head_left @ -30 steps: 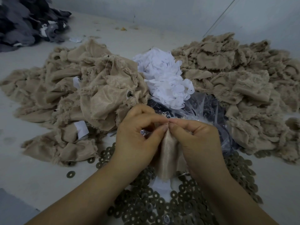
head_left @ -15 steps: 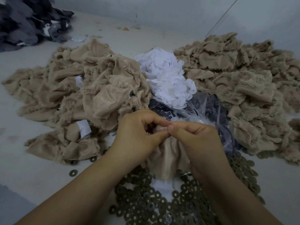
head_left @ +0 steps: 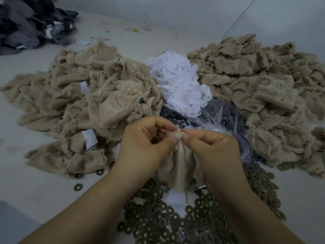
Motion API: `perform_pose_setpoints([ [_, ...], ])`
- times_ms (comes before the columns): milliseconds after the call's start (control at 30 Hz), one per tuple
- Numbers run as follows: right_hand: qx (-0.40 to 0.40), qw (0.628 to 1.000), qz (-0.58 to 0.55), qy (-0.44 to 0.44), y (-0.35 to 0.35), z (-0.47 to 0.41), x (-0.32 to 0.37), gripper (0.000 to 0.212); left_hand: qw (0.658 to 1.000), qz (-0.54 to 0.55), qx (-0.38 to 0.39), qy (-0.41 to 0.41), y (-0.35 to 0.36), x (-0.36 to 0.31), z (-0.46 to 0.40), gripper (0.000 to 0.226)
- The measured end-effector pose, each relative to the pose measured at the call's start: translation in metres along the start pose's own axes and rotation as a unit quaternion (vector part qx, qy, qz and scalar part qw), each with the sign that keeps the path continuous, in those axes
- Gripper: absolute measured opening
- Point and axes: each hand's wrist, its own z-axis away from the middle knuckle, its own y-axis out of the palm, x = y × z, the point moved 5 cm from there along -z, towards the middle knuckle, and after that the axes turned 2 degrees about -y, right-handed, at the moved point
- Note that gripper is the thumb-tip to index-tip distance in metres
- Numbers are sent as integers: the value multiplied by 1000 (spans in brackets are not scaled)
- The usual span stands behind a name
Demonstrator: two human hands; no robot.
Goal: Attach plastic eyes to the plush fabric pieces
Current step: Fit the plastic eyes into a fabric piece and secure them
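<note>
A beige plush fabric piece [head_left: 181, 166] hangs between my hands, its smooth backing toward me. My left hand [head_left: 146, 145] and my right hand [head_left: 211, 150] both pinch its bunched top edge [head_left: 177, 133] with thumb and fingers. Any plastic eye in that fold is hidden by my fingers. Behind the hands lies a clear plastic bag [head_left: 226, 117] of dark plastic eyes. Dark round washers [head_left: 175, 221] are spread over the table below my wrists.
A heap of beige plush pieces [head_left: 98, 106] lies at the left, one with a fitted eye [head_left: 141, 101]. Another beige heap [head_left: 263, 92] fills the right. White cut pieces [head_left: 181, 81] sit in the middle, dark grey fabric [head_left: 29, 23] at the far left corner.
Both hands have worked the fabric's top edge, bunching it tighter between the fingertips. The piece has spread wider below the hands. The small shiny thing seen at my left fingers earlier is out of sight.
</note>
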Motion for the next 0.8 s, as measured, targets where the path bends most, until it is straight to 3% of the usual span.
perform_pose_setpoints([
  [300, -25, 997, 42, -53, -2, 1, 6, 14, 1000, 22, 1, -2, 3, 4, 2, 24],
  [500, -16, 999, 3, -32, -1, 2, 3, 13, 1000, -15, -3, 2, 6, 2, 1, 18],
  [800, 7, 999, 17, -37, 0, -2, -1, 19, 996, 49, -34, -62, 8, 8, -2, 34],
])
